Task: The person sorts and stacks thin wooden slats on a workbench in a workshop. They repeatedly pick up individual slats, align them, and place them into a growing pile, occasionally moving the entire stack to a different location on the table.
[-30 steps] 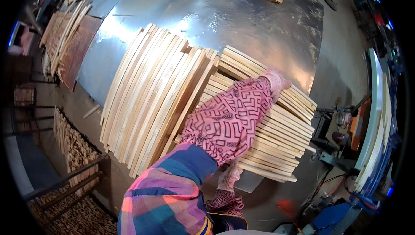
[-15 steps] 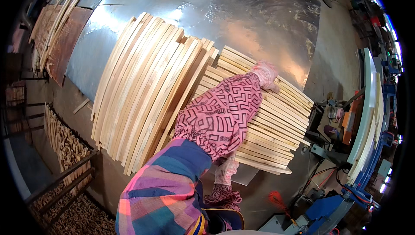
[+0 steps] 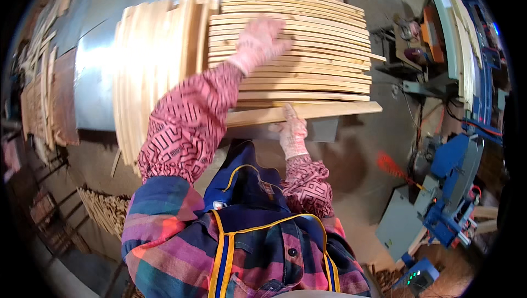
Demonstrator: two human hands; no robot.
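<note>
A set of pale wooden strips [image 3: 313,51] lies side by side on the metal table. My left hand [image 3: 261,41], in a pinkish knit glove, is over the middle of these strips with its fingers spread; some blur hides whether it touches them. At the near edge, my gloved right hand [image 3: 292,132] grips one wooden strip [image 3: 335,110], a finger lying over its upper face and the rest of the hand below. That strip sits slightly angled to the others, its broad side showing. Left of the set, more wooden strips [image 3: 156,62] lie lengthwise away from me, partly behind my left sleeve.
The metal table [image 3: 99,84] extends left and far. A brown board [image 3: 66,95] with strips is at the far left. Bundled wood pieces [image 3: 101,210] stand at lower left. Blue-grey machinery [image 3: 450,172] and a coiled red hose [image 3: 391,166] are at right.
My view has swung, bringing the nearer edge and my right hand fully into sight. My left hand has drawn back from the strips' far part, and the near strip now lies tilted in my right hand.
</note>
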